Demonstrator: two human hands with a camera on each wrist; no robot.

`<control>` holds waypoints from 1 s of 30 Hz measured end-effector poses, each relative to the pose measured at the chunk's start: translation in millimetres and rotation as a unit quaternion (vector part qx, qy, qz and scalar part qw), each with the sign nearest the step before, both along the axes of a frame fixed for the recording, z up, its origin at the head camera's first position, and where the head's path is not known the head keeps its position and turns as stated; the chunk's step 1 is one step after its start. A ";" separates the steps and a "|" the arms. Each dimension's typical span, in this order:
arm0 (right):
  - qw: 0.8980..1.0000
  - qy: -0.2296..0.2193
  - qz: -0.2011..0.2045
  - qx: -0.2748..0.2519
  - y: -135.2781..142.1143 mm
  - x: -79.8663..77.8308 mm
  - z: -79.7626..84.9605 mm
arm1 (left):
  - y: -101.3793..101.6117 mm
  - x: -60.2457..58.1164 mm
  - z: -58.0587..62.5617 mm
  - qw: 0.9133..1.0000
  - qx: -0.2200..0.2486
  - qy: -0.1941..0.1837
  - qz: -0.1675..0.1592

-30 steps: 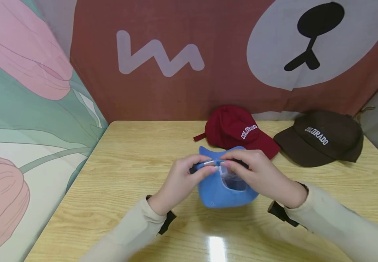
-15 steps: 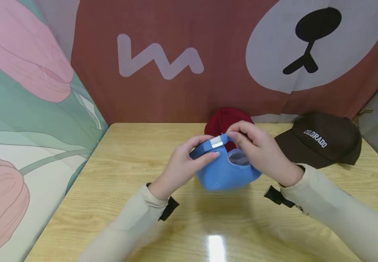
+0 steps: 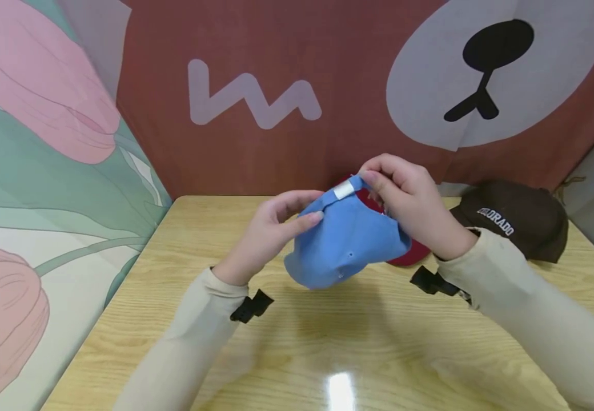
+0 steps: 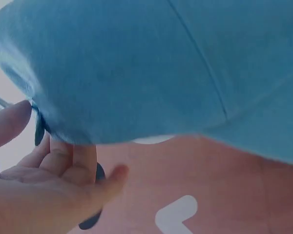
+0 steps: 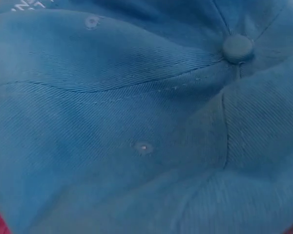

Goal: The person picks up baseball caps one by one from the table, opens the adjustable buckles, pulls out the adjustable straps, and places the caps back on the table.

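A blue baseball cap (image 3: 343,240) hangs above the table in both my hands, its back opening and strap upward. My right hand (image 3: 410,194) pinches the strap end beside a silver metal buckle (image 3: 343,189). On the other side, my left hand (image 3: 281,228) holds the cap's edge, thumb in front and fingers behind. The left wrist view shows my left hand (image 4: 49,190) at the rim of the cap (image 4: 136,73), one finger sticking out apart. Filling the right wrist view is the cap's crown (image 5: 112,122) with its top button (image 5: 238,48); my right hand is not visible there.
Behind the blue cap, a dark red cap (image 3: 412,254) is mostly hidden. A dark brown cap (image 3: 520,220) lettered COLORADO lies at the back right. Both rest on the wooden table (image 3: 199,251), against a brown printed backdrop (image 3: 256,160).
Both hands have raised the blue cap, its strap tilting up toward the right. My right hand has slid along the strap past the buckle. The cap now covers more of the red one.
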State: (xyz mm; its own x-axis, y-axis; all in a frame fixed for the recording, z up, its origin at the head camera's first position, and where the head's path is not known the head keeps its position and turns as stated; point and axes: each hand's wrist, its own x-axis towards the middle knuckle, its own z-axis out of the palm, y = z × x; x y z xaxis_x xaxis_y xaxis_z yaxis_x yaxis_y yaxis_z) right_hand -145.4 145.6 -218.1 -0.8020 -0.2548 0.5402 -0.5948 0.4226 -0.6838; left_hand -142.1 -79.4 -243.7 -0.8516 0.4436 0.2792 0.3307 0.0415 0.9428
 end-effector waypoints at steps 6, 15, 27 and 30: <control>1.000 -0.002 -0.005 0.015 0.2 -3.7 6.4 | -3.4 -5.8 0.1 0.999 0.015 -0.029 -0.033; 1.000 0.004 0.006 0.003 1.6 -8.9 11.3 | -6.7 -11.4 -1.8 0.996 0.054 -0.041 -0.060; 0.999 0.020 0.026 0.041 -3.0 -14.1 15.0 | 7.4 -8.9 8.1 0.997 0.046 -0.065 0.015; 0.998 0.008 0.029 0.051 -2.2 -16.2 17.3 | 9.2 -9.0 10.3 0.996 0.068 -0.060 0.026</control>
State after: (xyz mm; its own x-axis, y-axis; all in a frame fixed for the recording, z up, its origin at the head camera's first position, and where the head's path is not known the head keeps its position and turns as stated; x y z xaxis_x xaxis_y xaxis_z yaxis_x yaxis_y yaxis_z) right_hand -161.6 143.3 -200.8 -0.7765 -0.3547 0.5209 -0.6300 0.4549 -0.6294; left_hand -151.1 -70.2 -233.4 -0.9029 0.3637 0.2292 0.2168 -0.0750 0.9733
